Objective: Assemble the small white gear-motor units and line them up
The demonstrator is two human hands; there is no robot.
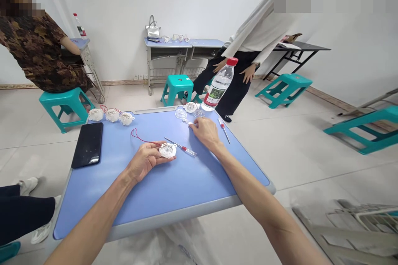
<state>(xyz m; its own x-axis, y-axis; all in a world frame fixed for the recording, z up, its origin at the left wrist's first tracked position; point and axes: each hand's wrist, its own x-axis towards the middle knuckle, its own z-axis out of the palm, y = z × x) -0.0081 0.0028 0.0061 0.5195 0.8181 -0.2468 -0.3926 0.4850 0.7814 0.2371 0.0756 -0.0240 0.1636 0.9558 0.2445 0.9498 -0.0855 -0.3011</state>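
Observation:
My left hand (147, 157) is closed around the edge of a white round plastic case (168, 150), its inner ring facing up. A loop of red cord (137, 134) runs from that case across the table. Toward the back, my right hand (204, 130) has its fingers pinched near small white pieces (185, 121); whether one is between the fingertips is hard to make out. A clear round cover (180, 114) and another white round case (190, 107) lie just beyond. Between my hands rests a screwdriver (182, 146) with a red collar and clear handle.
The blue table (149, 198) bears a black phone (88, 145), several white round cases (112, 114) with red cords, an upright water bottle (217, 87) and a second screwdriver (224, 129). Two people are nearby, one seated on a teal stool (64, 103).

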